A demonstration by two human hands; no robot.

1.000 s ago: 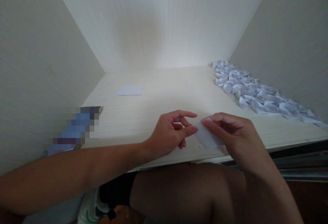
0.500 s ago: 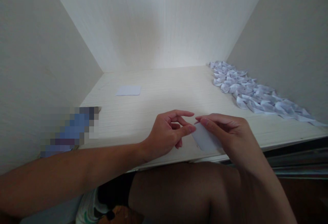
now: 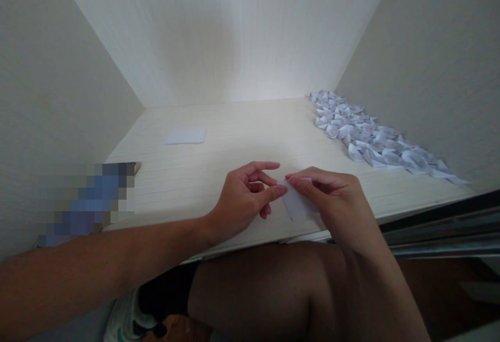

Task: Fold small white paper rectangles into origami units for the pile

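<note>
Enclosure: a pale wood-grain bench [image 3: 250,133], closed in by a back panel [image 3: 242,34] and two side panels.

Item one: a small white paper slip [image 3: 300,204], held at the bench's near edge between the two hands. The right hand [image 3: 322,191] was closed in a pinch, thumb laid over the slip, its other fingers curled. The left hand [image 3: 255,191] was partly open, index finger extended and clear, thumb tip against the slip's left corner; whether it gripped the paper there could not be told.

Item two: a flat stack of white paper [image 3: 185,136], lying towards the back left.

Item three: many folded white paper pieces [image 3: 371,133], banked in overlapping rows along the right side panel.

Item four: a pixelated object [image 3: 94,193] at left, identity masked.

Condition risks, as judged: uneven pressure from the two thumbs could have skewed a crease; a slack pinch could have dropped the slip over the near edge; a stray right forearm could have disturbed the nearest folded pieces.
</note>
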